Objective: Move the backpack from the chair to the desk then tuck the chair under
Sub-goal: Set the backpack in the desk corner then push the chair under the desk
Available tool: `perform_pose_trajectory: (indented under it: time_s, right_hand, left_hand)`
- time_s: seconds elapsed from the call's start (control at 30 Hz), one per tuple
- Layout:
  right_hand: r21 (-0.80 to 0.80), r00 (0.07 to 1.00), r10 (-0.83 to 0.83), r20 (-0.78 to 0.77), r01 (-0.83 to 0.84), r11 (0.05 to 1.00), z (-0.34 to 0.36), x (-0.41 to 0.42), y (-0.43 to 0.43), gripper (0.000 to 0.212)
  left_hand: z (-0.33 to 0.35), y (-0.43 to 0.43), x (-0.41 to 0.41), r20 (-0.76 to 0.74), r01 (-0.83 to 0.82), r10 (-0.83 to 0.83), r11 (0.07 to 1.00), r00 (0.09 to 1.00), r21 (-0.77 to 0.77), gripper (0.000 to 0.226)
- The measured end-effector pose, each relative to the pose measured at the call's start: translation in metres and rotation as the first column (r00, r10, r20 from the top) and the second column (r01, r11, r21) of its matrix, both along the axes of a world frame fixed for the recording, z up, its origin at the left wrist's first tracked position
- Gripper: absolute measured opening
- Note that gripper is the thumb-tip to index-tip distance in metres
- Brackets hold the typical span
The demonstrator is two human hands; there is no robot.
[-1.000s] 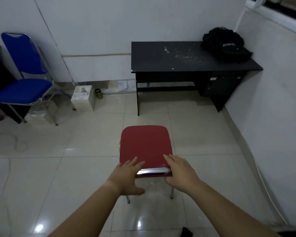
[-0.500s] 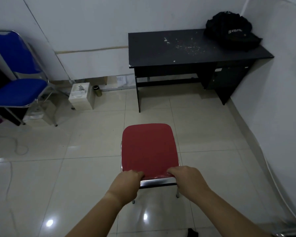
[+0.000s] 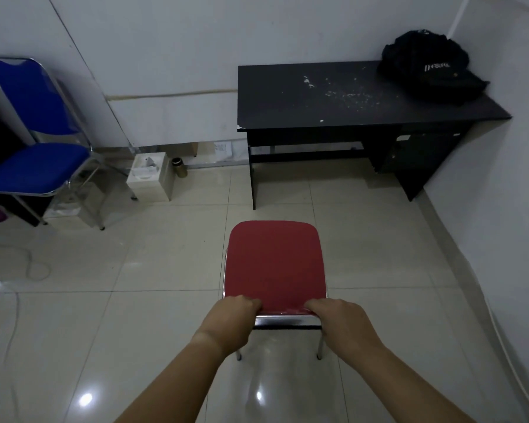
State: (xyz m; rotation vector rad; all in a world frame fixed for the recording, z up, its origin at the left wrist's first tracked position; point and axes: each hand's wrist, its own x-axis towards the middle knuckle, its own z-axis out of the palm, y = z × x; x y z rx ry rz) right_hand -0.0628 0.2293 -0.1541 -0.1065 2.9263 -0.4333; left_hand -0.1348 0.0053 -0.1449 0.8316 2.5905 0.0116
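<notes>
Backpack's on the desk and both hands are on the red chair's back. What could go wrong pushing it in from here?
1. The red chair stands left of the middle of the desk opening; pushed straight, it could clip the desk's left leg panel.
2. The cabinet fills the desk's right side, so over-correcting right may jam the chair.
3. The tiled floor looks glossy; with the left hand and right hand gripping only the backrest top, the chair might skid or tip.
</notes>
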Motion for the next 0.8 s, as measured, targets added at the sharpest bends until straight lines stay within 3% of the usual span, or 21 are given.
perform_pose_trajectory:
  time_s: [0.7, 0.8]
  right_hand:
    - [0.003, 0.998, -0.008, -0.059, 0.009, 1.000, -0.002, -0.143, 0.093, 0.044]
    - [0.063, 0.998, 0.004, -0.056, -0.001, 0.998, 0.001, -0.163, 0.123, 0.039]
  left_hand:
    - [-0.014, 0.092, -0.151, -0.072, 0.019, -0.008, 0.989, 0.997, 0.146, 0.032]
    - [-0.015, 0.122, -0.163, -0.094, 0.024, -0.009, 0.985, 0.996, 0.168, 0.028]
